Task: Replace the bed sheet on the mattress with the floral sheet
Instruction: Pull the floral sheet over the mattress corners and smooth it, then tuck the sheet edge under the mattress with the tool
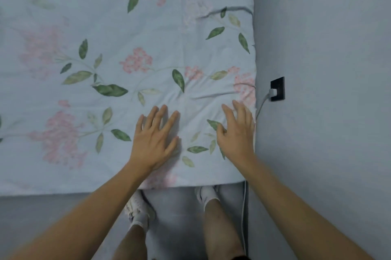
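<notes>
Left hand and right hand, fingers spread flat on the floral sheet, should sweep outward firmly (creases remain near the corner) toward the mattress edge.

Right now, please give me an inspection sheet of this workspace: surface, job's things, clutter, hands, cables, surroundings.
Surface: mattress, covered up to the wall on the right; its own fabric is not visible.
Job's things: floral sheet spread flat, with creases near the right edge.
Clutter: nothing seen.
Hands: left hand flat on the sheet, fingers spread; right hand open near the right edge, fingertips touching the sheet; no grip on anything.
Cables: white cable runs from the plug down between bed and wall to the floor.
Surroundings: grey wall with a black socket; grey floor; person's feet in white shoes at the bed edge.
</notes>
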`<state>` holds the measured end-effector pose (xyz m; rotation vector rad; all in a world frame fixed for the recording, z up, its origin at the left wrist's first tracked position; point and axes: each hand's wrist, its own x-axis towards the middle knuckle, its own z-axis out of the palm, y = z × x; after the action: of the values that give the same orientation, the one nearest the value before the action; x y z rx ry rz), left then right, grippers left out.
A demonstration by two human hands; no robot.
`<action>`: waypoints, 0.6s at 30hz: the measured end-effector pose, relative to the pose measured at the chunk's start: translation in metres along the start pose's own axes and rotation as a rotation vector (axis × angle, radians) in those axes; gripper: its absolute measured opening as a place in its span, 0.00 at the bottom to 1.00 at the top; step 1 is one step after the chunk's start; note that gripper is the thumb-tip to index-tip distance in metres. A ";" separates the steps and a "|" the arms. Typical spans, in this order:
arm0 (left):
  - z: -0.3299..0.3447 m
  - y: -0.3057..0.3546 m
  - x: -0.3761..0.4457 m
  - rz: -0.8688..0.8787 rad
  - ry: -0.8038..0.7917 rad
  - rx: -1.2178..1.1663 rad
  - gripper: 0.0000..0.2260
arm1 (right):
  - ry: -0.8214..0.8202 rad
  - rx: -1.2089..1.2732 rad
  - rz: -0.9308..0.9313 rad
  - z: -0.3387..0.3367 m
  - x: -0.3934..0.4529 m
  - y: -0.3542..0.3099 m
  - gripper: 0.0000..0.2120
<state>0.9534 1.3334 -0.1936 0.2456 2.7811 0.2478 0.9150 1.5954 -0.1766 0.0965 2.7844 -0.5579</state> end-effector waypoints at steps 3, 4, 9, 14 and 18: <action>-0.020 -0.027 -0.033 -0.086 -0.035 -0.047 0.31 | -0.132 0.090 -0.072 -0.004 -0.019 -0.037 0.28; -0.031 -0.037 -0.048 -0.117 -0.050 -0.071 0.31 | -0.160 0.082 -0.104 -0.005 -0.026 -0.052 0.28; -0.119 -0.090 -0.150 -0.264 -0.033 -0.180 0.31 | -0.239 0.102 -0.228 -0.032 -0.071 -0.170 0.25; -0.218 -0.145 -0.253 -0.466 0.069 -0.195 0.30 | -0.284 0.094 -0.475 -0.070 -0.123 -0.316 0.21; -0.269 -0.165 -0.349 -0.684 0.164 -0.230 0.29 | -0.355 0.056 -0.760 -0.107 -0.160 -0.411 0.21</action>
<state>1.1612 1.0663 0.1332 -0.7968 2.7630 0.4152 0.9878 1.2569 0.1164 -0.9794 2.3812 -0.7280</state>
